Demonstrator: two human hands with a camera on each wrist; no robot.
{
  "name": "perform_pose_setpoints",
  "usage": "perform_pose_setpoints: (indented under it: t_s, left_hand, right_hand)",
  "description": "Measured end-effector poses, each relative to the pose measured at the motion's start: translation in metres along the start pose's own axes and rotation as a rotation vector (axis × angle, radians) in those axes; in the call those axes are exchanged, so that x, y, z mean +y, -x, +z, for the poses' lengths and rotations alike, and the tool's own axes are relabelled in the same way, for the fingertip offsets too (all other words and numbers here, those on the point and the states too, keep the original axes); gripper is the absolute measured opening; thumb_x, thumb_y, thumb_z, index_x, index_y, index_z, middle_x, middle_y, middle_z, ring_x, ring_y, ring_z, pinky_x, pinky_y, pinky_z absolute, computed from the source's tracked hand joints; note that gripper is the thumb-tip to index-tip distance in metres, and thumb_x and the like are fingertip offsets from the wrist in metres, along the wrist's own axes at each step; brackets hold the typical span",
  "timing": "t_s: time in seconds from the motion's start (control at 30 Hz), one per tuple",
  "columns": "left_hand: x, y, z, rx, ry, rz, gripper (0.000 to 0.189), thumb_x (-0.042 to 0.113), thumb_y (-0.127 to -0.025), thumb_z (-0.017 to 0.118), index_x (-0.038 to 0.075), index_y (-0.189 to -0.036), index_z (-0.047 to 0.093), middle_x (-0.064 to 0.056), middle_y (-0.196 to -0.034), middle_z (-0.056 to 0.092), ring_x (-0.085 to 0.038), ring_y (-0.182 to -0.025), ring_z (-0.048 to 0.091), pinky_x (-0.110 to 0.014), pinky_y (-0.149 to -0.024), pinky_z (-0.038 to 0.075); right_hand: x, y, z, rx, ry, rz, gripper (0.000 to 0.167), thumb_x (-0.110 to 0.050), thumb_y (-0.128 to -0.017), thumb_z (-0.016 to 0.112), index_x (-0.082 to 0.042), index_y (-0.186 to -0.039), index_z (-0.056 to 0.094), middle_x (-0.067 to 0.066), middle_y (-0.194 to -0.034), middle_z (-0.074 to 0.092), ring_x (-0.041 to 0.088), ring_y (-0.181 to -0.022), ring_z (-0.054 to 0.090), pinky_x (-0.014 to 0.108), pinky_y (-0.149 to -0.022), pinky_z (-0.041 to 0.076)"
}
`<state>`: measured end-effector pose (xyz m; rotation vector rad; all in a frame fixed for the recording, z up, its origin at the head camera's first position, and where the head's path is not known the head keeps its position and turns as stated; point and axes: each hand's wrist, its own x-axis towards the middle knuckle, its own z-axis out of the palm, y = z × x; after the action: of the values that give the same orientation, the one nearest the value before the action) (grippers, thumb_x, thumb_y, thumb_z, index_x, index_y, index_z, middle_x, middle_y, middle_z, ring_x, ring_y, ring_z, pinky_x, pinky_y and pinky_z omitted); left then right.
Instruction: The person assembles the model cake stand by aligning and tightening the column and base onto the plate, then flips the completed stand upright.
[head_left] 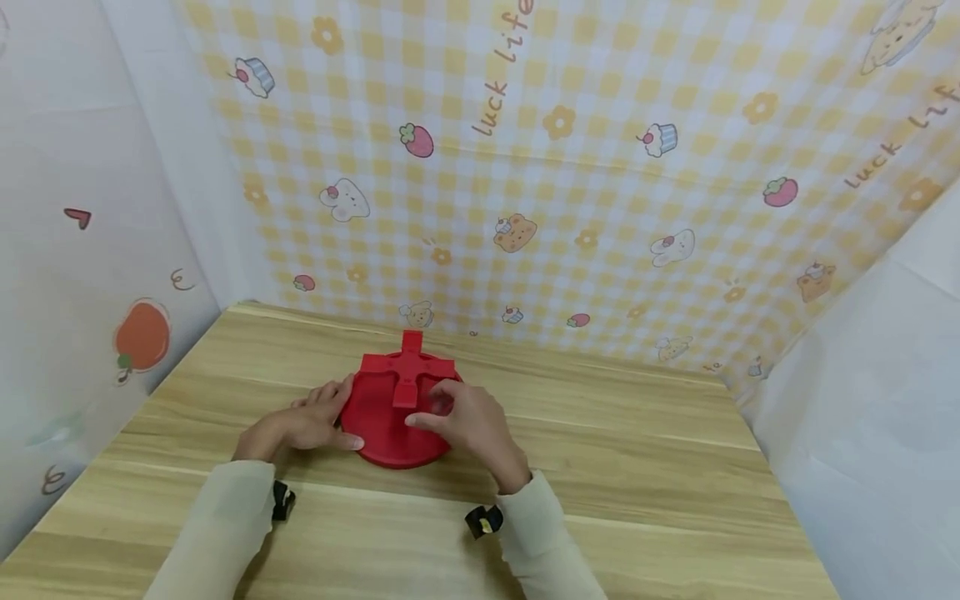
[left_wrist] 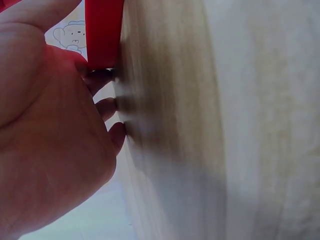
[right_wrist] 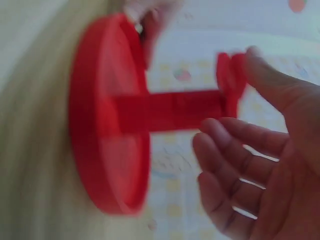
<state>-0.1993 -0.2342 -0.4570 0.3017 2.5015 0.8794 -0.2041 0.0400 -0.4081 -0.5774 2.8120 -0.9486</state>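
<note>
A red stand (head_left: 399,429) has a round, shallow-rimmed base lying on the table, a post rising from its middle and a four-armed cross (head_left: 409,368) on top. At the left side of the base, my left hand (head_left: 311,423) holds the rim, thumb toward the front and the other fingers farther back. In the left wrist view several fingertips (left_wrist: 119,134) of that hand touch the tabletop beside the red rim (left_wrist: 104,35). My right hand (head_left: 472,421) is beside the cross, thumb and fingers apart and curved. The right wrist view shows nothing between them, with the post (right_wrist: 170,111) just beyond the fingertips.
The wood-grain table (head_left: 637,483) extends to both sides of the stand. Behind it hangs a yellow checked cloth (head_left: 555,192) with printed cartoons, and white sheets (head_left: 862,350) close off the sides. Each wrist wears a black strap (head_left: 483,522).
</note>
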Motion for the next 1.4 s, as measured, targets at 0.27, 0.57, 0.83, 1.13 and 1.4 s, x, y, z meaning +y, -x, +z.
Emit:
perform_pose_setpoints:
  t_s: [0.27,0.57,0.83,1.13,1.4]
  left_hand:
    - [-0.001,-0.001,-0.004,0.015,0.0,-0.048,0.125,0.054,-0.079,0.076,-0.004,-0.156,-0.003,-0.028,-0.154,0.014,-0.05,-0.138,0.013,-0.073,-0.11,0.009]
    - [-0.001,-0.003,-0.002,-0.01,0.01,-0.048,0.125,0.058,-0.08,0.073,-0.001,-0.157,-0.006,-0.028,-0.155,0.011,-0.049,-0.14,0.009,-0.071,-0.112,0.006]
    - [-0.004,-0.004,0.001,-0.004,0.013,-0.035,0.128,0.061,-0.077,0.073,-0.003,-0.156,-0.005,-0.029,-0.154,0.012,-0.05,-0.139,0.009,-0.072,-0.11,0.007]
    - [-0.007,-0.007,0.002,-0.01,0.028,-0.028,0.13,0.062,-0.076,0.074,-0.001,-0.157,-0.005,-0.027,-0.156,0.009,-0.048,-0.141,0.007,-0.071,-0.11,0.006]
    - [-0.01,-0.01,0.003,0.002,0.019,-0.038,0.136,0.07,-0.071,0.073,-0.003,-0.156,-0.004,-0.028,-0.155,0.011,-0.049,-0.14,0.008,-0.073,-0.11,0.006]
  right_hand:
    - [0.017,-0.009,-0.023,0.112,-0.086,0.027,0.043,-0.032,-0.093,0.071,-0.009,-0.129,0.063,0.006,-0.116,0.069,0.019,-0.089,0.071,0.028,-0.067,0.057]
    - [0.016,-0.016,-0.018,0.064,-0.21,-0.068,0.057,-0.017,-0.096,0.066,-0.008,-0.148,0.044,0.011,-0.14,0.058,0.023,-0.096,0.071,0.027,-0.071,0.059]
    - [0.015,-0.009,-0.019,0.058,-0.205,-0.077,0.042,-0.013,-0.094,0.068,-0.004,-0.134,0.059,0.014,-0.126,0.065,0.023,-0.089,0.069,0.024,-0.066,0.058]
    - [0.016,0.0,-0.017,0.058,-0.179,-0.104,0.027,-0.011,-0.093,0.07,-0.006,-0.119,0.067,0.008,-0.114,0.069,0.022,-0.088,0.065,0.021,-0.065,0.056]
    - [0.013,0.003,-0.013,0.03,-0.171,-0.108,0.022,-0.014,-0.094,0.069,-0.006,-0.115,0.07,0.003,-0.098,0.072,0.015,-0.084,0.063,0.02,-0.063,0.053]
